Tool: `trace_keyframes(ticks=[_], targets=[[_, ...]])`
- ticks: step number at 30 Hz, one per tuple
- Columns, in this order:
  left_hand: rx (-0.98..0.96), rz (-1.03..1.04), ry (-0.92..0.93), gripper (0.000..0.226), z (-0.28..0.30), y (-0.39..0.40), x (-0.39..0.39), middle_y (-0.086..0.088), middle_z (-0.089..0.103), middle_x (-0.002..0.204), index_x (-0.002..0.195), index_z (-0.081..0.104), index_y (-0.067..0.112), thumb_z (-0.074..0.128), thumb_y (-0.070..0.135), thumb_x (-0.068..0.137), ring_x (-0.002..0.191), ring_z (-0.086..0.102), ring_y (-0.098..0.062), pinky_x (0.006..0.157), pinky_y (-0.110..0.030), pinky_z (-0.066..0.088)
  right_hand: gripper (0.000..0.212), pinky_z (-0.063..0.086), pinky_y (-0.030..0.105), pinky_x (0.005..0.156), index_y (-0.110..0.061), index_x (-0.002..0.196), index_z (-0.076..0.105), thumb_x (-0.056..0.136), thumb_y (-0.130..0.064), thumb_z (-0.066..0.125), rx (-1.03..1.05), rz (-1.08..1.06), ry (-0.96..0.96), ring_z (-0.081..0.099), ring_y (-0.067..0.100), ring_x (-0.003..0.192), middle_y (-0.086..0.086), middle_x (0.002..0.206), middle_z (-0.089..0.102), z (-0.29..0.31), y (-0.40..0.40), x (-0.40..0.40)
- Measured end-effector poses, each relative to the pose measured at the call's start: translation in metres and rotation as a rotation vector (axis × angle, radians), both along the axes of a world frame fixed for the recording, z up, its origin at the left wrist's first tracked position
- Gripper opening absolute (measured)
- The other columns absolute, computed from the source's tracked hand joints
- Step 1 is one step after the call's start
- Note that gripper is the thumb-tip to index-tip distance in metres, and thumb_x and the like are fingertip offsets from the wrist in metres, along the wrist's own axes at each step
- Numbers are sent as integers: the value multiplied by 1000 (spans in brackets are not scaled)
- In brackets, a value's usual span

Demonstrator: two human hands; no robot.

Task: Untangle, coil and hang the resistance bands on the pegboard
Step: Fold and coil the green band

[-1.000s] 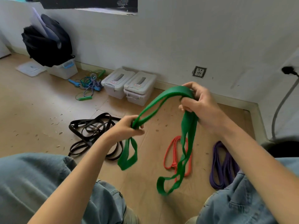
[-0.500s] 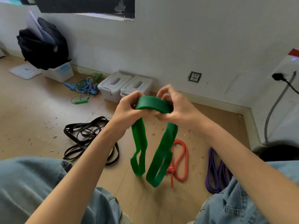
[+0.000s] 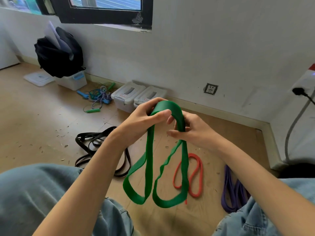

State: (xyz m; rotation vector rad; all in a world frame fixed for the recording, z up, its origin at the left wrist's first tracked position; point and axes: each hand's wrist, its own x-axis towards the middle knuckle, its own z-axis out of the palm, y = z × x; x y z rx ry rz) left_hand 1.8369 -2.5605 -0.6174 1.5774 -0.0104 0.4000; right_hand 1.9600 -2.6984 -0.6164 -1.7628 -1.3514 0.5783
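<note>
green band folded between two hands

wooden floor (image 3: 42,120) ran to a white wall. the left hand (image 3: 144,118) and right hand (image 3: 190,132) each curled round the wide green band (image 3: 150,159), held above the floor; its arch spanned both hands, two flat loops hanging below. black band (image 3: 95,142), red band (image 3: 196,174) and purple band (image 3: 230,189) lay beneath.

Ahead of you — two lidded bins (image 3: 139,97) side by side against baseboard, tangled skipping ropes (image 3: 99,97) just left of them. Black backpack (image 3: 58,52) atop clear tub (image 3: 73,80) — wall socket (image 3: 210,88) to your right, window frame (image 3: 105,11) above.
</note>
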Motion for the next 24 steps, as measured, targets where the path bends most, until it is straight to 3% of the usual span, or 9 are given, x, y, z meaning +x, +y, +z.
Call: trace_keyframes(ticks=[3,6,9,16,21,24], targets=[[-59,13,-19,21,-2,-3,1,13,60,73,99,59,18,59,32,83,62,54,1,55,-11,43,24,52,48,81,-23,97,57,79,-18,71,-18,30,55,62,22,81,7,87,61,0,4,-7],[-94,4,-33,18,-5,-4,3,12,60,75,99,56,15,60,27,85,65,56,-1,58,-13,46,32,49,51,87,-14,109,56,81,-18,70,-46,50,66,61,30,96,17,102,63,2,8,-11],[-107,11,-34,13,-6,-3,5,10,61,78,98,56,16,56,23,87,68,58,-2,58,-14,47,33,49,52,87,-9,110,57,81,-18,69,-73,54,69,61,34,97,22,103,61,6,11,-10],[-107,30,0,16,-5,-2,6,13,62,76,101,55,16,53,24,87,66,57,0,57,-13,46,41,49,47,92,-6,117,55,82,-19,69,-115,62,64,60,27,102,14,107,61,11,11,-2],[-151,50,12,21,-8,-6,8,-7,57,92,103,56,17,54,31,87,82,56,-17,67,-22,50,40,50,46,90,-5,117,55,81,-17,69,-100,61,71,60,26,101,14,107,61,12,12,-3],[-218,46,2,24,-9,-6,9,-7,59,92,103,55,19,53,34,85,86,57,-20,73,-27,51,39,50,46,91,-4,115,56,81,-17,69,-81,53,108,61,27,103,16,109,63,14,14,-6]])
